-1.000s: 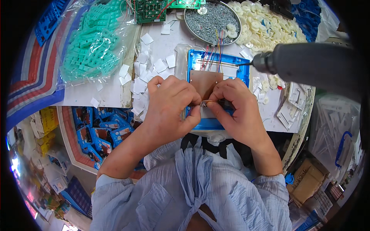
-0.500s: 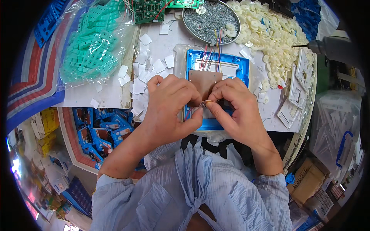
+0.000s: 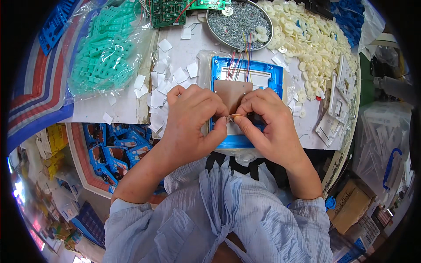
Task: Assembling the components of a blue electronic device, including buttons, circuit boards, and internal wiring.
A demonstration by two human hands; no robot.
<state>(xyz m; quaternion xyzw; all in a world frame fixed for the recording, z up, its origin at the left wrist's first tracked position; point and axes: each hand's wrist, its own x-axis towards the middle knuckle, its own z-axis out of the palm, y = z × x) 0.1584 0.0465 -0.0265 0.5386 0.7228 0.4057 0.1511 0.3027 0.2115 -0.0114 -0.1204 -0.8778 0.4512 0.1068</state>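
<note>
While the thumb and forefinger of the right hand (image 3: 269,125) close on a thin wire (image 3: 237,115), those of the left hand (image 3: 193,118) pinch together at its other end. Their remaining fingers curl inward, and exactly how much of the wire lies under them cannot be told. The short exposed stretch spans the small gap between the two hands, its long axis running left to right in a slight bow away from the person.

Just beyond the wire is a brown board (image 3: 232,91), set in an open blue case (image 3: 247,142) beneath the hands. The case is longer from front to back than across. Coloured leads (image 3: 239,65) run from the board's far edge, pointing away from the person, to the near rim of a round metal dish (image 3: 208,27) full of small screws, with a few pale discs on top.

More discs (image 3: 302,37) are heaped on the counter (image 3: 98,109) to the right of the dish; white squares (image 3: 180,75) lie scattered left of the case. Farther left, a clear bag (image 3: 127,85) holds green plastic parts. Below the counter, a box (image 3: 78,158) at left contains blue units, and a clear tub (image 3: 368,114) at right holds white pieces.
</note>
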